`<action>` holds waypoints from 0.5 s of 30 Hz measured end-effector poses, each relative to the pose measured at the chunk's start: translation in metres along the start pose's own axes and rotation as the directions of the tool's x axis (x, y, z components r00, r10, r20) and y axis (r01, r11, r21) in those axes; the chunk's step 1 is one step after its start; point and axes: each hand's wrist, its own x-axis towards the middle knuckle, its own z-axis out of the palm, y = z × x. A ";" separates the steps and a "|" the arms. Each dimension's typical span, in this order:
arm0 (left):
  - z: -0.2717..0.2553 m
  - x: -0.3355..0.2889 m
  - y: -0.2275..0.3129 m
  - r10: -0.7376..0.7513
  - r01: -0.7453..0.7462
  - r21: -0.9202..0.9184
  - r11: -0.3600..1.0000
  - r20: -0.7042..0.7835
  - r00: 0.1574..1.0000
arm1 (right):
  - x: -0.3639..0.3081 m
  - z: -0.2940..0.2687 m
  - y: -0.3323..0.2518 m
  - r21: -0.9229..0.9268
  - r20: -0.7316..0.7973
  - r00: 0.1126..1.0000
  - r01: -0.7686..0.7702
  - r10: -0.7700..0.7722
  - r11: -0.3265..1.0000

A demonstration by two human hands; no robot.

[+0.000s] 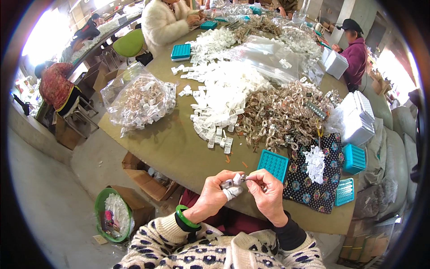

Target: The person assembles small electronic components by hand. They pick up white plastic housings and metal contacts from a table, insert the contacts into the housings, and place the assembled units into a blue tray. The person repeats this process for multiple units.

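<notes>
Above the table's near edge my two hands meet. My left hand (214,193), with white wrapping around some fingers and a green bangle at the wrist, is closed on a small white plastic piece (237,178). My right hand (268,193) pinches close against that piece; a tiny dark, metallic-looking bit shows at its fingertips, too small to name. Just beyond lies a teal gridded tray (273,164). Further off is a large heap of small white plastic pieces (228,92), beside a heap of clear brownish loop-shaped parts (282,114).
A patterned dark cloth (295,179) bearing white bits (314,165) lies right, near teal trays (354,159) and stacked white trays (357,119). On the left rests a filled plastic bag (142,96). A green basket (99,214) and cardboard box (148,179) stand below. Other people sit around.
</notes>
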 end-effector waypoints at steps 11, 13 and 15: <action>0.000 0.005 0.000 -0.039 0.028 -0.296 0.955 -0.029 0.999 | 0.002 -0.007 0.004 0.082 -0.072 0.995 -0.068 0.074 0.994; -0.002 0.004 -0.002 -0.039 0.032 -0.302 0.953 -0.018 0.999 | 0.001 -0.006 0.008 0.099 -0.078 0.996 -0.046 0.054 0.994; -0.004 0.004 -0.004 0.035 -0.029 -0.399 0.917 0.007 0.999 | 0.000 -0.004 0.010 0.155 -0.057 0.998 -0.019 0.028 0.988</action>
